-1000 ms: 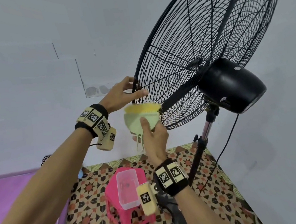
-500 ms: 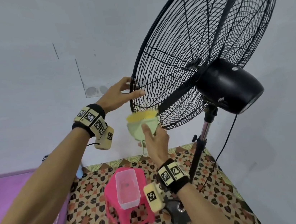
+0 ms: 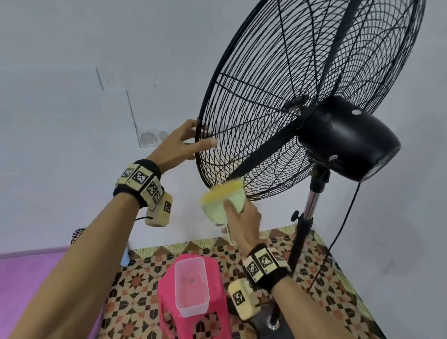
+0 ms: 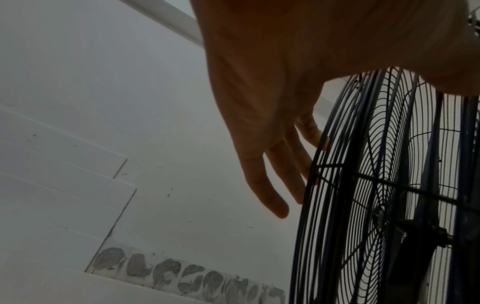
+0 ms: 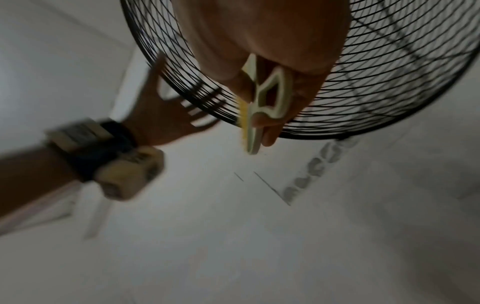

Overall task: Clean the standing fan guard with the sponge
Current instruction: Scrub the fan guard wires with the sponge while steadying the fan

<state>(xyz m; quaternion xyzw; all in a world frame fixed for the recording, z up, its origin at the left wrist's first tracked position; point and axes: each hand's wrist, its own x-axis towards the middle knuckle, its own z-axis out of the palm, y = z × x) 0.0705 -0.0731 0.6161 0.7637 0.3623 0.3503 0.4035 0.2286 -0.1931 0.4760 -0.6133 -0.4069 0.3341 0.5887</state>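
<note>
The black wire fan guard [image 3: 317,71] stands tilted on its pole, seen from behind. My left hand [image 3: 184,143] holds its left rim, thumb on the near side and fingers on the far side. In the left wrist view those fingers [image 4: 272,174] lie along the guard's rim [image 4: 311,205]. My right hand [image 3: 241,218] grips a pale green handled sponge [image 3: 224,197] with its yellow pad up against the guard's lower-left edge. The right wrist view shows the sponge [image 5: 250,127] held in my right hand [image 5: 259,51] under the guard [image 5: 389,72].
The black motor housing [image 3: 346,139] sits behind the guard on a chrome pole [image 3: 311,206], with a cord [image 3: 343,224] hanging down. Below stands a pink stool [image 3: 197,323] carrying a clear plastic tub [image 3: 191,284]. A patterned mat [image 3: 142,336] and a purple surface [image 3: 18,281] lie beside it.
My right hand has slid the sponge down and a little right along the guard's lower edge. My left hand has kept hold of the rim, now a little higher above the sponge.
</note>
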